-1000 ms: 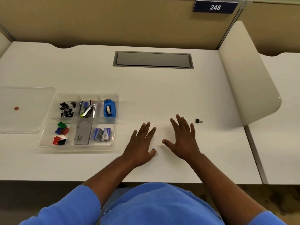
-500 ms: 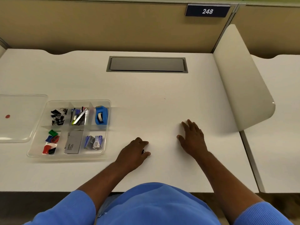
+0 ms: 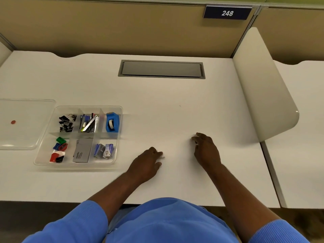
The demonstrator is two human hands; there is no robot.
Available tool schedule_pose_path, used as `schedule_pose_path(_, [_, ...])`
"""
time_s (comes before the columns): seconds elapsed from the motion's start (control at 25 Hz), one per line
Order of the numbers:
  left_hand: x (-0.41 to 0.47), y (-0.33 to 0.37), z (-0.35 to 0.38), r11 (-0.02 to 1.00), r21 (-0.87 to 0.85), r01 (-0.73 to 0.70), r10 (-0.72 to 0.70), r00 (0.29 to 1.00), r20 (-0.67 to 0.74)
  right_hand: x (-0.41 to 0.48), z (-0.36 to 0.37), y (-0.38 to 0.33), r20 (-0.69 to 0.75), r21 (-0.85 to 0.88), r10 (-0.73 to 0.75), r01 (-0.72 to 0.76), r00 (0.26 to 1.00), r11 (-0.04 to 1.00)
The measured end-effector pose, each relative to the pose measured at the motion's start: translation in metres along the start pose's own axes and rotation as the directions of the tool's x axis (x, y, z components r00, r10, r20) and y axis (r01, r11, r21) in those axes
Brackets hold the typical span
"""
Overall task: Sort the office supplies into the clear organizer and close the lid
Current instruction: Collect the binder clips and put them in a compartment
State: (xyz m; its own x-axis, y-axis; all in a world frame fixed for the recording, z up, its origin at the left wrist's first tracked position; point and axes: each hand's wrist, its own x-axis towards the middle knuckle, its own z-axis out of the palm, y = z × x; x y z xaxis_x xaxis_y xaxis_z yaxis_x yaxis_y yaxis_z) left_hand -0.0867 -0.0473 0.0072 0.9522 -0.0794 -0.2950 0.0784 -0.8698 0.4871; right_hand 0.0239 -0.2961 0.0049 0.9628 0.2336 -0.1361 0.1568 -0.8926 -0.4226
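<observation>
While left hand (image 3: 146, 164) fingers pinch a small wire-looped clip (image 3: 162, 157), right hand (image 3: 206, 150) curled, contents hidden, clear organizer (image 3: 43, 161) lidless.

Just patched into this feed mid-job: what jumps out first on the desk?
The clear organizer at the left, its six compartments full of supplies such as a blue tape dispenser, with its lid lying off beside it. Near the front edge, the left hand pinches a small clip and the right hand curls over the desk.

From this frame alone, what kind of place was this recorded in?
Most likely an office cubicle: a white desk with a cable hatch, tan partition panels behind it, and a number plate reading 248.
</observation>
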Motion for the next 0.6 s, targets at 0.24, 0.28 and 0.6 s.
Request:
schedule_pose_path(0.24, [0.001,0.001,-0.001,1.0,-0.024,-0.011,0.01,0.999,-0.049,-0.001,-0.001,-0.01,0.05,-0.057,-0.011,0.014,0.999,0.998])
schedule_pose_path(0.28, [0.001,0.002,-0.003,0.999,-0.04,-0.007,0.005,0.998,-0.057,-0.002,0.0,-0.014,0.049,-0.046,-0.015,0.018,0.999,0.999])
schedule_pose_path(0.6, [-0.001,0.004,-0.028,0.996,-0.085,-0.02,0.003,0.98,-0.199,-0.001,-0.003,-0.054,0.012,0.167,-0.156,0.151,0.988,0.974])
